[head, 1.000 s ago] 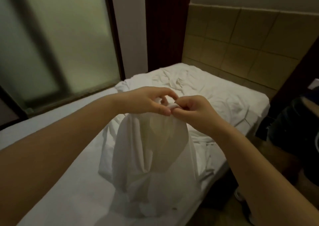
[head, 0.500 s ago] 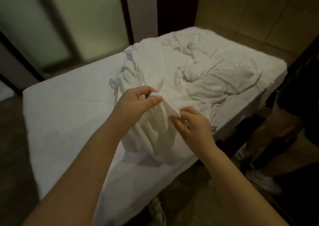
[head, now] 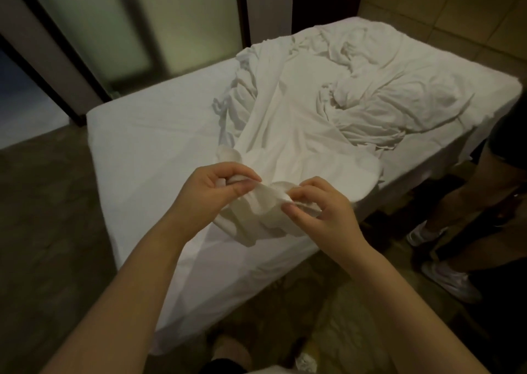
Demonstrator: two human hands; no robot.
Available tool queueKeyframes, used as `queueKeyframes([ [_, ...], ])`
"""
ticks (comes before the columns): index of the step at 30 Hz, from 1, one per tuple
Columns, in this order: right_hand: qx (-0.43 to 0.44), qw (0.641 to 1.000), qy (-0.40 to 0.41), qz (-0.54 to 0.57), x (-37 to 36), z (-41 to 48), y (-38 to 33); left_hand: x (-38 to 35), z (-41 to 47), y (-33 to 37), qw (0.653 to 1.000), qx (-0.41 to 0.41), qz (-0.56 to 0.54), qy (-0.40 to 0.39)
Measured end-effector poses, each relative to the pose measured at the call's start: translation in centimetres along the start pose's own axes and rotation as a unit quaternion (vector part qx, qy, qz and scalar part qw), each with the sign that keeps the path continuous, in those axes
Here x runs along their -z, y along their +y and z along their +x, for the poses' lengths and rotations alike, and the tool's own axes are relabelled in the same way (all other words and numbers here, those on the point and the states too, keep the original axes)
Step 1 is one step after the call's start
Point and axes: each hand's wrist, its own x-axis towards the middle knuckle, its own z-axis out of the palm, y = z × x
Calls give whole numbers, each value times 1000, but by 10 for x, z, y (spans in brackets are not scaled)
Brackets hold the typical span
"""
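A white sheet (head: 299,134) lies rumpled across a bed (head: 148,145) with a white fitted cover. My left hand (head: 211,194) pinches a bunched edge of the sheet between thumb and fingers, just above the bed's near side. My right hand (head: 319,211) pinches the same edge a short way to the right. The cloth between the two hands sags in a small fold, and the rest trails up the bed to a crumpled heap (head: 379,94) near the far right corner.
Another person's bare legs (head: 467,202) and white shoes (head: 450,282) stand at the bed's right side. Frosted glass panels (head: 128,25) line the wall behind the bed. Tiled wall sits at the far right. Dark patterned floor surrounds the bed.
The view has tilted down and the sheet, held up high a second ago, has come down onto the bed. My hands have drawn slightly apart along its edge.
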Motion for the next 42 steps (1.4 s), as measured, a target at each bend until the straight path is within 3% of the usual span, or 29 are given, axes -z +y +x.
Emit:
queueKeyframes([
  [3,19,997,-67,-42,-17,15,-17,20,-3,2,999,-15,16,-40],
  [6,87,985,-82,-123,-46,32,-38,49,-5,-2,999,-18,16,-30],
  [10,155,961,-25,-228,-91,42,-54,97,-5,-11,999,-29,-9,-14],
  [16,179,931,-36,-315,-162,41,-46,172,-10,-35,1000,-27,-6,15],
  [19,188,921,4,-341,-189,45,-54,216,-18,-50,999,-16,13,34],
  [23,213,926,19,-311,-231,58,-90,283,-38,-60,993,7,60,101],
  [28,205,921,-75,-324,-277,53,-96,340,-58,-82,978,61,125,155],
  [36,103,958,-115,-242,-260,35,-71,316,-30,-91,986,47,124,98],
  [39,108,944,-220,-222,-264,31,-88,307,-25,-86,992,35,108,55],
  [42,19,954,-278,-107,-281,32,-111,297,-23,-78,991,8,122,-45],
])
